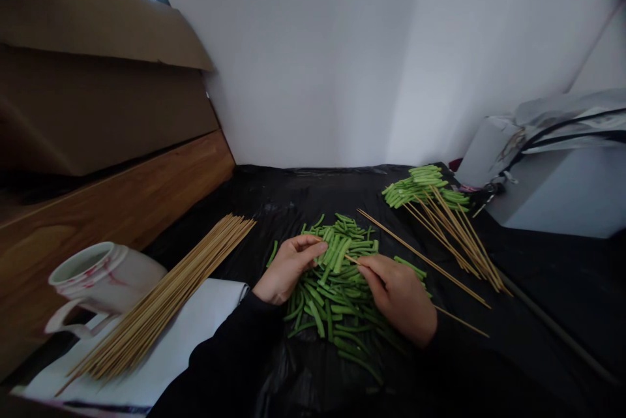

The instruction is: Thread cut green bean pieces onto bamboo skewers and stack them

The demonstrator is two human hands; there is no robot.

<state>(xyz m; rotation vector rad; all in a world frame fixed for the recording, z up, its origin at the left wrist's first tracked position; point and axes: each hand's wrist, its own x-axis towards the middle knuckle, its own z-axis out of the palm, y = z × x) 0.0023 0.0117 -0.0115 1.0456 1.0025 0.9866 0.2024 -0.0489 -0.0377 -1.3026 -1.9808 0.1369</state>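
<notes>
Above a pile of cut green beans (337,313), my right hand (398,294) grips a thin wooden skewer (351,259) whose tail sticks out past the wrist. Several bean pieces (336,252) sit side by side across the skewer, between my two hands. My left hand (293,265) is closed, thumb against fingers, at the left end of this row; it pinches the skewer tip or the end bean, I cannot tell which. Loose skewers (425,258) lie to the right of the pile. Further back rests a stack of bean-loaded skewers (425,183), sticks pointing toward me.
At the left, a large bundle of skewers (171,294) leans across a white sheet (210,307) beside a tipped mug (107,274). Black plastic (293,193) covers the table. A cardboard box (98,98) stands at left, a pale bin (562,190) at right, a white wall (313,59) behind.
</notes>
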